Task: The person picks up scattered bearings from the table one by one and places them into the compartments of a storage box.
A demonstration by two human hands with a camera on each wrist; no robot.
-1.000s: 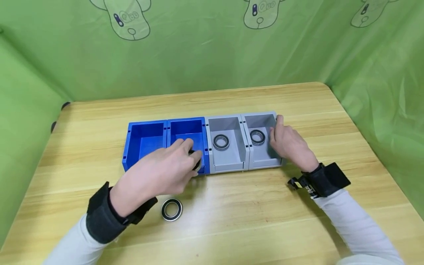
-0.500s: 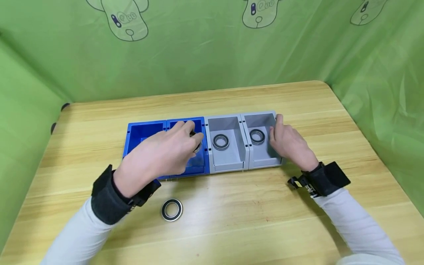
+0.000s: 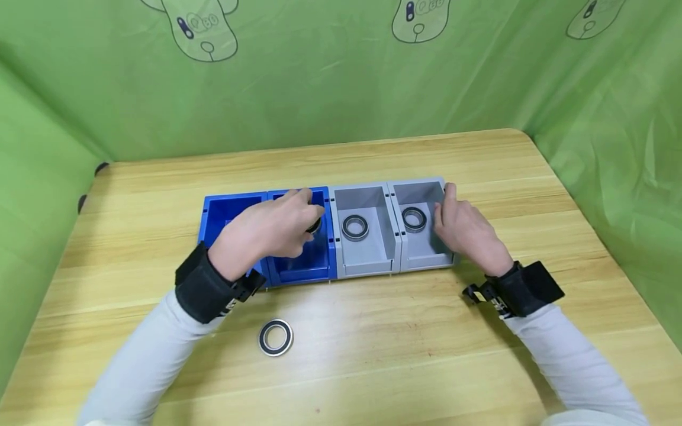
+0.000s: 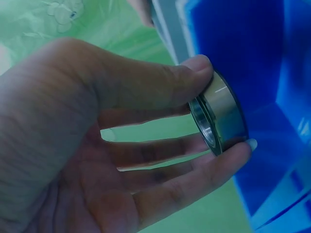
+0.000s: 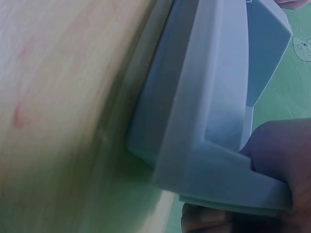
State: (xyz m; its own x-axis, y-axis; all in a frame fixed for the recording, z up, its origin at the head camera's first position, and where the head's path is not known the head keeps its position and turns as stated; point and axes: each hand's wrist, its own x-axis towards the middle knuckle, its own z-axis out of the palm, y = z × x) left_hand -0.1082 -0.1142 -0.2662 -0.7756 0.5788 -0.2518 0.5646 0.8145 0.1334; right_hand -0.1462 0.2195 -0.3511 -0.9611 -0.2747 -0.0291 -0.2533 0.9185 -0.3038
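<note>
My left hand (image 3: 277, 225) is over the right one of two blue bins (image 3: 303, 275). Between its thumb and fingertips it pinches a ball bearing (image 4: 226, 109), a steel ring seen edge-on in the left wrist view and mostly covered by the hand in the head view. At the far end of the row, my right hand (image 3: 469, 234) grips the side wall of the right grey bin (image 5: 194, 160), thumb inside and fingers outside. One black-sealed bearing (image 3: 414, 219) lies flat in that bin, and another bearing (image 3: 355, 228) lies in the left grey bin (image 3: 367, 269).
A loose bearing (image 3: 275, 338) lies on the wooden table (image 3: 373, 355) in front of the blue bins. The left blue bin (image 3: 234, 204) is partly hidden by my left hand. Green cloth (image 3: 319, 89) hangs behind the table and at both sides.
My left hand has carried its bearing from the front edge of the right blue bin farther back over that bin. The right hand stays on the grey wall.
</note>
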